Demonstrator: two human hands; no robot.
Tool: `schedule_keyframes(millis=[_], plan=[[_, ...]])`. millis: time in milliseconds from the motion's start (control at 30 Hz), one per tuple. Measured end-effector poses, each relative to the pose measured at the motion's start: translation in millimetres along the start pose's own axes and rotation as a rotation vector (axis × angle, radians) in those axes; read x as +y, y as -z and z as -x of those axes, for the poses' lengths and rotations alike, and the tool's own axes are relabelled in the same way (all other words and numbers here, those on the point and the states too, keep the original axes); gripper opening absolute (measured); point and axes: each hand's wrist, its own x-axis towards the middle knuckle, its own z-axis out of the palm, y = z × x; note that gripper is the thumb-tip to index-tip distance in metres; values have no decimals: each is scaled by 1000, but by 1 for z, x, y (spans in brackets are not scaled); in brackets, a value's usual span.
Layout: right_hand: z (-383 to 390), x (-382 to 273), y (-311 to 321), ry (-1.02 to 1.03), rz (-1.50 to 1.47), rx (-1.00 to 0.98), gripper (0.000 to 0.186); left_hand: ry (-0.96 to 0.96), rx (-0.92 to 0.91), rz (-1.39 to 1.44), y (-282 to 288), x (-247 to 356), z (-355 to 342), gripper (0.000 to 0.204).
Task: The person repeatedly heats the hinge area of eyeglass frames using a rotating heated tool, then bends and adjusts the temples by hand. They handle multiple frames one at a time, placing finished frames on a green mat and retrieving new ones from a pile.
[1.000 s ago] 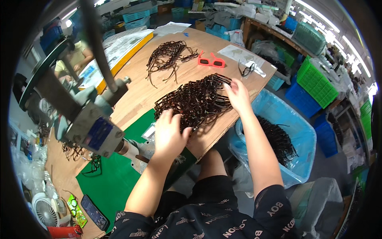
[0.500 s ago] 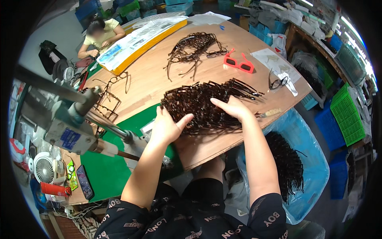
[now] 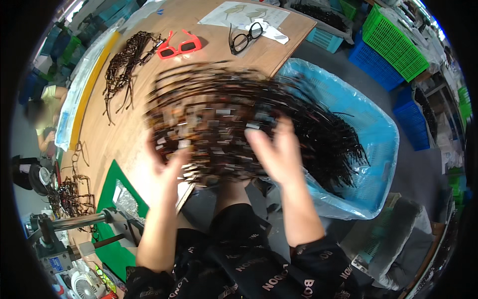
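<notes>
Between my hands hangs a wide, thick bundle of brown and black tortoiseshell eyeglass frames (image 3: 214,107), smeared by motion. My left hand (image 3: 167,167) grips its near left end, fingers partly hidden behind the frames and thumb on the near side. On the right, my right hand (image 3: 279,152) clasps the bundle with its thumb laid over the top. The bundle spans from above the wooden table (image 3: 99,137) to the edge of a blue basket (image 3: 386,172) lined with clear plastic. Inside that basket lies a pile of similar dark frames (image 3: 336,144), partly covered by the bundle.
On the table are a smaller heap of frames (image 3: 124,65), red glasses (image 3: 180,46), black glasses (image 3: 245,40) and a sheet with drawings (image 3: 214,15). A metal bench device (image 3: 74,222) and green mat (image 3: 107,199) are at left. Another person (image 3: 50,112) sits at far left.
My view has turned right. Both hands have lifted the bundle off the table and carried it right, toward the blue basket.
</notes>
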Motion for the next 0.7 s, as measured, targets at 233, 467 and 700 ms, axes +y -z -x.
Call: schedule_keyframes(millis=[233, 467, 700], plan=[[50, 63, 164, -352, 44, 387, 67, -14, -495, 115, -208, -29, 21, 69], [59, 292, 167, -720, 491, -115, 74, 265, -855, -671, -255, -150, -2, 89], [14, 271, 132, -857, 1064, -858, 65, -276, -1103, -380, -85, -61, 63, 53]])
